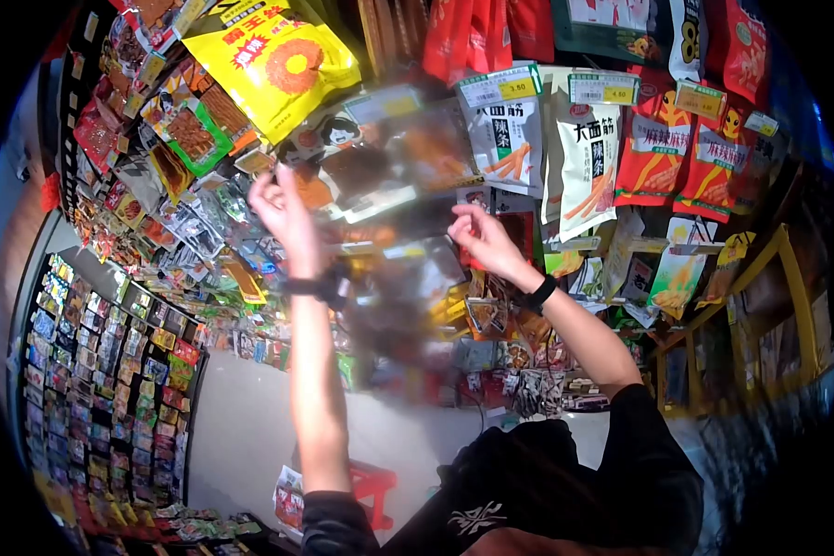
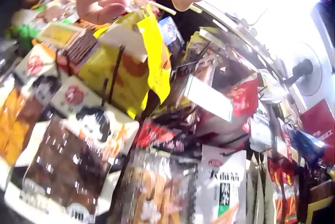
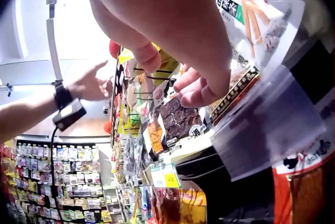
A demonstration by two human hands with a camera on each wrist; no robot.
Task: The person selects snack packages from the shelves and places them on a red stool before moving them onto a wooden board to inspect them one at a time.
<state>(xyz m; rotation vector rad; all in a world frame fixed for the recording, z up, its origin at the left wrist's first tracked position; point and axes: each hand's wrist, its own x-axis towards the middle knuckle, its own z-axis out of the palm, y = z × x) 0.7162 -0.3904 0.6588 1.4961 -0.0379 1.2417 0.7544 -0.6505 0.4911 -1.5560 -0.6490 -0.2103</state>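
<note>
My left hand is raised before a wall of hanging snack packs, its fingers loosely bent and holding nothing. In the right wrist view the same left hand shows its fingers apart. My right hand is also empty, with thumb and fingers apart and loosely bent. Between the hands hangs a clear-windowed pack of dark snack with a cartoon face, blurred in the head view. Beside it is a pack of stick snacks. A yellow snack bag hangs above the left hand.
White snack bags and red snack bags hang to the right under price tags. Metal hooks stick out from the rack. A yellow frame stands far right. Behind are a red stool and another packed shelf.
</note>
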